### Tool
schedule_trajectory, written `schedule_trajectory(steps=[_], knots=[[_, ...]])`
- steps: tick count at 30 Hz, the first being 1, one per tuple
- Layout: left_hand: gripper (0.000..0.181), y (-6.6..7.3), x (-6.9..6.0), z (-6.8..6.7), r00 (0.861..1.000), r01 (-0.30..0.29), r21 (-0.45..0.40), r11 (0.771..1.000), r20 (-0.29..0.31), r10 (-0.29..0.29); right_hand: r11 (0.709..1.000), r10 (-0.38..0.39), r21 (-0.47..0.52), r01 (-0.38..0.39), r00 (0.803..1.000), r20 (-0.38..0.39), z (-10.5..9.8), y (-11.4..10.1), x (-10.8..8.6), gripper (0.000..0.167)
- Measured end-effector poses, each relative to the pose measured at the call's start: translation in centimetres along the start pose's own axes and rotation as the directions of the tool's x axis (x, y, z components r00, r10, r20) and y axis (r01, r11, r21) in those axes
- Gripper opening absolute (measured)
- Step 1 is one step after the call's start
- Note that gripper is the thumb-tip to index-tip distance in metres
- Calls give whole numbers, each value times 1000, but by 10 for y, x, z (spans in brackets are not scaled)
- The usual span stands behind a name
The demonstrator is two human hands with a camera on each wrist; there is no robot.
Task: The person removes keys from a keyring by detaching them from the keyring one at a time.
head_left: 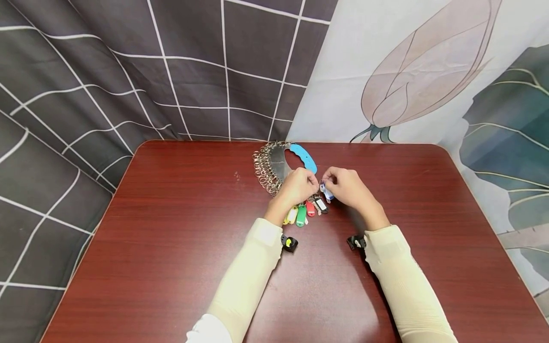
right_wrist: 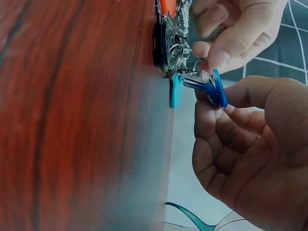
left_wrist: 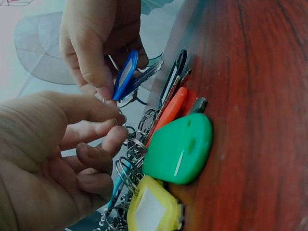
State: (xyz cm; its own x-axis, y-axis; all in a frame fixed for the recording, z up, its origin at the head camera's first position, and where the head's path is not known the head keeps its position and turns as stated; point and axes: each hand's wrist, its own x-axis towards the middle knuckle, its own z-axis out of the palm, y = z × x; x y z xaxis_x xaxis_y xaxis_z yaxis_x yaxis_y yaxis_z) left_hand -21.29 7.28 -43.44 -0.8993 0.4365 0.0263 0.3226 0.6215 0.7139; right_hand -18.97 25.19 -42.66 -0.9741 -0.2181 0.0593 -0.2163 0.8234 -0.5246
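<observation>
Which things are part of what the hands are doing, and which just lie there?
Probably the job:
- left hand, right hand
- blue tag, key
- metal ring
- blue-handled plate

Seemingly just lying there:
- green tag
- red tag
- yellow tag
- black tag

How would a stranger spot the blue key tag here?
On the reddish-brown table, find the ring-fringed metal holder with a light-blue handle. Near it, the right hand pinches the blue tag. Unlike the green tag and red tag, it is deep blue and held.
</observation>
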Motion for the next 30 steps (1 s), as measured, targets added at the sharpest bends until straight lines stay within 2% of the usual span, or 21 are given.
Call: schedule_trajectory(steps=[4, 8, 16, 21, 26, 30], knots=[[15, 0, -1, 1, 999, -14, -19, 1000, 40, 15, 1000, -11, 11, 11, 1000, 11, 0, 1, 0, 11], [16, 0, 0, 3, 999, -32, -15, 999, 17, 32, 1000, -6, 12, 6, 1000, 20, 0, 0, 0, 11], [9, -2, 0, 6, 998, -57, 64, 996, -36, 59, 998, 60, -13, -59, 996, 59, -1, -1, 1, 21], [8, -4, 1, 5, 998, -48, 75, 996, -24, 50, 998, 61, 26, -63, 996, 72, 0, 1, 1, 23], [11, -4, 2, 4, 997, -72, 68, 995, 6, 72, 995, 64, 69, -70, 995, 79, 0, 2, 1, 22], [12, -4, 2, 4, 996, -84, 68, 994, 5, 84, 996, 57, 67, -62, 995, 77, 0, 1, 2, 20]])
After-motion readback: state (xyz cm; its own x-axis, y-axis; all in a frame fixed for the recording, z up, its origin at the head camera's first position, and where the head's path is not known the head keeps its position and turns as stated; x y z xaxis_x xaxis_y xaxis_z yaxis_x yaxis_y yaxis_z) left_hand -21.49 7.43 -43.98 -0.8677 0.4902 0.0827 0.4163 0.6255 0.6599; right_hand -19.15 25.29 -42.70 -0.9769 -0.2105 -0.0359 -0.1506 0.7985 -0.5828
